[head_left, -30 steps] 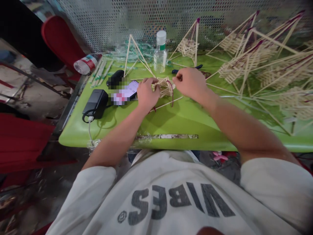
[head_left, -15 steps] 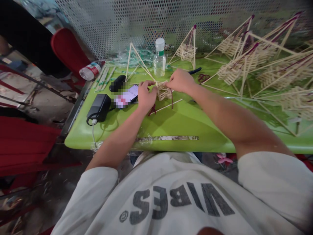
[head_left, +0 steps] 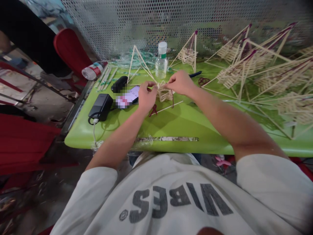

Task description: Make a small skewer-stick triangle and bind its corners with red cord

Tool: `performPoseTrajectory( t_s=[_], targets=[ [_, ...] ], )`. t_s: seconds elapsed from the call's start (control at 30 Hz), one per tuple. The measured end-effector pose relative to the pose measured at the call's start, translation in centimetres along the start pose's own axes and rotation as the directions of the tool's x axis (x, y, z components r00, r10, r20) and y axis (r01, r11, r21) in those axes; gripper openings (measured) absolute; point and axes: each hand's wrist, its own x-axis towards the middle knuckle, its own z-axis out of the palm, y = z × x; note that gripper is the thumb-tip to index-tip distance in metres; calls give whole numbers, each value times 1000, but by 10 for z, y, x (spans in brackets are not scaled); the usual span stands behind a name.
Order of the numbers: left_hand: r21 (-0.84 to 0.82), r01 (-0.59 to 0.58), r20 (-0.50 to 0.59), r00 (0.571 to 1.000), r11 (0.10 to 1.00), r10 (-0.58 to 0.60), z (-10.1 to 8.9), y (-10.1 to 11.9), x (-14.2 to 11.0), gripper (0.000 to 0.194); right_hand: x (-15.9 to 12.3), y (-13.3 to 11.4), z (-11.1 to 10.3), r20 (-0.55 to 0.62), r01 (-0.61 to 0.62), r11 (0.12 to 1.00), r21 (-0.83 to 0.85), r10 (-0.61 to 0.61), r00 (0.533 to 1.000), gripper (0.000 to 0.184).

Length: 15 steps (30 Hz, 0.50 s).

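A small star-shaped stack of thin wooden sticks (head_left: pixel 165 96) stands on the green table, joined to a tall triangular stick frame (head_left: pixel 144 65) behind it. My left hand (head_left: pixel 147 98) grips the stack's left side, fingers bent and closed at its upper edge. From the right, my right hand (head_left: pixel 182 83) pinches at the top of the stack, thumb and forefinger together; what lies between those fingertips is too small to make out. Dark red string (head_left: pixel 173 99) hangs from the stack's right side. More of this string (head_left: pixel 154 110) lies in front, by a loose stick (head_left: pixel 168 107).
Finished-looking stick pyramids (head_left: pixel 244 65) crowd the table's right side. A clear bottle (head_left: pixel 161 62) stands behind my hands. Left are a phone (head_left: pixel 132 95), a black power bank (head_left: pixel 100 106) with a cable, and a lying bottle (head_left: pixel 92 71). A perforated metal panel (head_left: pixel 146 23) borders the back.
My view has shifted slightly. Both hands stay at the stick stack, with the right hand's fingers still pinched at its top; little else differs.
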Motion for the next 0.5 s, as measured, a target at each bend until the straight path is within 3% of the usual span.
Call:
performPoseTrajectory(
  t_s=[0.1,0.2,0.33,0.5],
  targets=[
    [-236,-52,97,992,970,77,0,9,-3,27,-30,-7,-9,-105,54,998,-34,-57,993,24],
    [-442,-106,250,939,891,236,-4,29,-15,53,-66,-11,-15,-225,165,986,-7,-162,961,24],
    [-500,-99,356,882,860,308,-10,58,-36,50,-102,-7,-16,-365,322,947,-8,-302,881,20],
    [-474,-82,381,879,877,288,-10,73,-55,43,-123,-1,-11,-435,457,889,8,-409,802,19]
  ],
)
